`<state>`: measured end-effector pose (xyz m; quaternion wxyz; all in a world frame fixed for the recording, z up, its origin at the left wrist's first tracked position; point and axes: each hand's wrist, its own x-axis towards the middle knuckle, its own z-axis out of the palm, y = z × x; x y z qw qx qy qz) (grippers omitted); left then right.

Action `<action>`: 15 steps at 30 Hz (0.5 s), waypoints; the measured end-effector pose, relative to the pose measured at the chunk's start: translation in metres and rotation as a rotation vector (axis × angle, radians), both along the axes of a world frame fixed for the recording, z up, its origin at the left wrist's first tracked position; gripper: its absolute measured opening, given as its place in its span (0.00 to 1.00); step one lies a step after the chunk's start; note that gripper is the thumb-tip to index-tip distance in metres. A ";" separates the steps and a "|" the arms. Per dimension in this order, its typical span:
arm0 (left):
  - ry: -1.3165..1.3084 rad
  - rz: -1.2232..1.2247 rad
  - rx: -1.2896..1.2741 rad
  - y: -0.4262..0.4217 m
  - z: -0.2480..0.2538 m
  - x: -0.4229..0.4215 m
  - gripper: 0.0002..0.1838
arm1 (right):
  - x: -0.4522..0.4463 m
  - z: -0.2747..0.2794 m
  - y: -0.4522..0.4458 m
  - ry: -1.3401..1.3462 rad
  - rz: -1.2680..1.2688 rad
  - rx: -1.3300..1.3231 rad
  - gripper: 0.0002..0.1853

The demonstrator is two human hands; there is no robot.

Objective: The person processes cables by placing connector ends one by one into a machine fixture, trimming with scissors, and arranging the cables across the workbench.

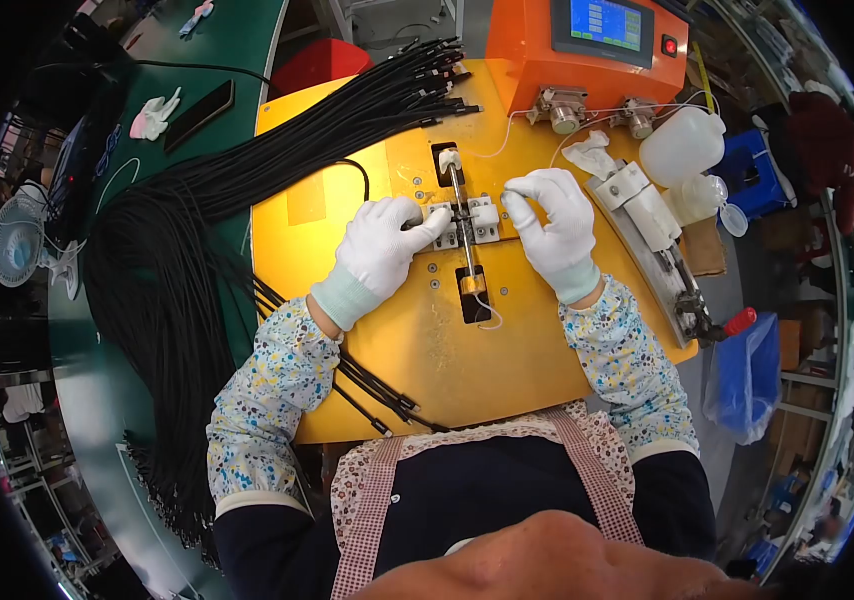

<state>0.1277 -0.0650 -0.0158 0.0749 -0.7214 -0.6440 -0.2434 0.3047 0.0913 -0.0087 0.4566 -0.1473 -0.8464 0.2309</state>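
On the yellow metal plate (517,350), a thin black cable (363,174) arcs behind the white-gloved left hand (372,248), grip indeterminable; white-gloved right hand (559,230): fingertips close, contact unclear; cable probably light, springy; grasp near its end.

Head view: worn on the person's head, above the near side of the yellow counter (367,330)
Facing: forward and steeply down, apron (587,440) low in frame, orange machine (527,50) at top
Nearness: arm's reach, left hand (372,250) and right hand (555,228) around mid-frame
Spread: very wide, rounded, dark at the corners, green counter (97,370) left, shelving (809,385) right, both bowed
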 end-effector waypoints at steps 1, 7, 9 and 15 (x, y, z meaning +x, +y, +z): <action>0.003 0.004 -0.004 0.000 -0.001 0.000 0.24 | 0.000 0.000 0.000 0.006 0.001 -0.002 0.05; 0.012 0.008 -0.022 0.000 -0.001 -0.001 0.24 | 0.000 -0.003 0.002 -0.001 0.004 -0.018 0.05; 0.023 0.013 -0.020 0.000 -0.001 0.000 0.24 | 0.001 -0.003 0.002 -0.003 -0.003 -0.022 0.04; 0.006 0.007 0.008 0.003 0.000 0.002 0.23 | 0.000 -0.005 0.004 0.003 -0.017 0.005 0.04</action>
